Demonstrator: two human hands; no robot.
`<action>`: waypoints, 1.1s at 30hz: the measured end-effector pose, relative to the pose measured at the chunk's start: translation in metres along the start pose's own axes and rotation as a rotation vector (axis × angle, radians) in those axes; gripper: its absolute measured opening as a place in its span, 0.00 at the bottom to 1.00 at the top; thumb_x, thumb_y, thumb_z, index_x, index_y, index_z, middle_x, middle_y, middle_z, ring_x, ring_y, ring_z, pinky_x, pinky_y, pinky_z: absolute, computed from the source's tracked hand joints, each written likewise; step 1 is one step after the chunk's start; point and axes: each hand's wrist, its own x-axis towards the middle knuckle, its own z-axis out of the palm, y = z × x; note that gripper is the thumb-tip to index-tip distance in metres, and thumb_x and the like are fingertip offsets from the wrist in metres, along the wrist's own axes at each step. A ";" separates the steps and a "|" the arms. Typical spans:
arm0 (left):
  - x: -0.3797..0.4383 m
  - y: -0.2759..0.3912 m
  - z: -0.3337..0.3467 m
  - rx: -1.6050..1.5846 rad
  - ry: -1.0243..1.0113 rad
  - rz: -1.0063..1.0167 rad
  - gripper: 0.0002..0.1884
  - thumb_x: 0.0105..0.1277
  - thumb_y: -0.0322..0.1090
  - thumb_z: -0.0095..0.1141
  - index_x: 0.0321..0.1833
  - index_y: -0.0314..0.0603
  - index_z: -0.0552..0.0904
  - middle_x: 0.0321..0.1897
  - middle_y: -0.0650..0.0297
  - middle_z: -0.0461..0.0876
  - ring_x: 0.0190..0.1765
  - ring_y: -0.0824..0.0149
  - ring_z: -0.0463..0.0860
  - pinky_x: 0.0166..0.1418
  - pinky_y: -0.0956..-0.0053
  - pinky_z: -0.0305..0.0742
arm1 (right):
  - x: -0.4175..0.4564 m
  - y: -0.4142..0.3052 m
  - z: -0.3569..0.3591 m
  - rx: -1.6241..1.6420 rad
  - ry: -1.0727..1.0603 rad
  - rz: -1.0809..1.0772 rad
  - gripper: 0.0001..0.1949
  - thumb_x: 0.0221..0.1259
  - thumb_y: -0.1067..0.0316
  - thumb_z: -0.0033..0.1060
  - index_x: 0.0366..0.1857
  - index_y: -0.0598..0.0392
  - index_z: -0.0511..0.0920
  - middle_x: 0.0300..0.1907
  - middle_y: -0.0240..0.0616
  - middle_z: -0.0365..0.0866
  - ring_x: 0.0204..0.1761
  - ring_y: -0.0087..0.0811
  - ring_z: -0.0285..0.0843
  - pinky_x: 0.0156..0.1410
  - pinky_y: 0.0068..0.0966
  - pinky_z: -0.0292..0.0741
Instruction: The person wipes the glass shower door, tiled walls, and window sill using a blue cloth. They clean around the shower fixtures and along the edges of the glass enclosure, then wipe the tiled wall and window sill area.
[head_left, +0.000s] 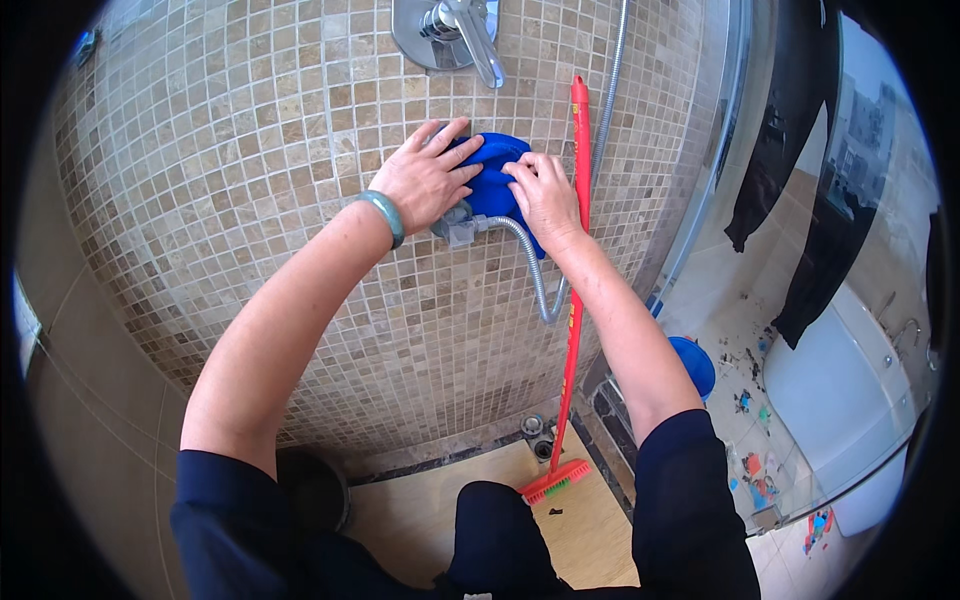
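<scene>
A blue cloth (491, 184), partly folded, is up against the mosaic-tiled wall (330, 120) in front of me. My left hand (427, 171), with a green bangle at its wrist, lies spread over the cloth's left edge. My right hand (546, 191) pinches the cloth between thumb and fingers on its right side. Just below my left hand, a clear fitting (460, 231) joins a bent metal shower hose (534, 262). Part of the cloth is hidden behind my hands.
A chrome shower mixer (450, 34) is above my hands. A red-handled broom (574, 330) leans beside my right forearm. Low left is a dark bucket (311, 487). Beyond the glass are a blue bucket (694, 366), hanging black clothes (832, 225), a white bathtub (817, 375) and scattered scraps (754, 472).
</scene>
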 end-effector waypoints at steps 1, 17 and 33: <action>0.002 0.000 -0.004 0.005 -0.029 0.015 0.23 0.76 0.50 0.49 0.72 0.59 0.76 0.79 0.68 0.62 0.83 0.58 0.51 0.84 0.54 0.45 | -0.001 -0.001 -0.001 0.007 -0.008 0.020 0.14 0.52 0.74 0.72 0.43 0.46 0.84 0.44 0.32 0.77 0.48 0.38 0.77 0.51 0.33 0.81; 0.022 0.040 -0.007 -0.119 -0.144 -0.067 0.20 0.77 0.48 0.46 0.61 0.51 0.85 0.74 0.63 0.69 0.82 0.53 0.53 0.82 0.49 0.47 | -0.031 0.002 -0.002 0.055 -0.076 0.174 0.12 0.57 0.74 0.68 0.44 0.49 0.82 0.45 0.37 0.77 0.51 0.43 0.77 0.54 0.39 0.79; 0.030 0.070 0.006 -0.139 -0.076 -0.217 0.27 0.77 0.51 0.45 0.73 0.45 0.72 0.79 0.57 0.61 0.83 0.50 0.49 0.82 0.49 0.46 | -0.044 0.019 0.018 0.017 0.235 0.451 0.12 0.63 0.74 0.63 0.49 0.55 0.80 0.50 0.44 0.76 0.56 0.48 0.74 0.62 0.41 0.74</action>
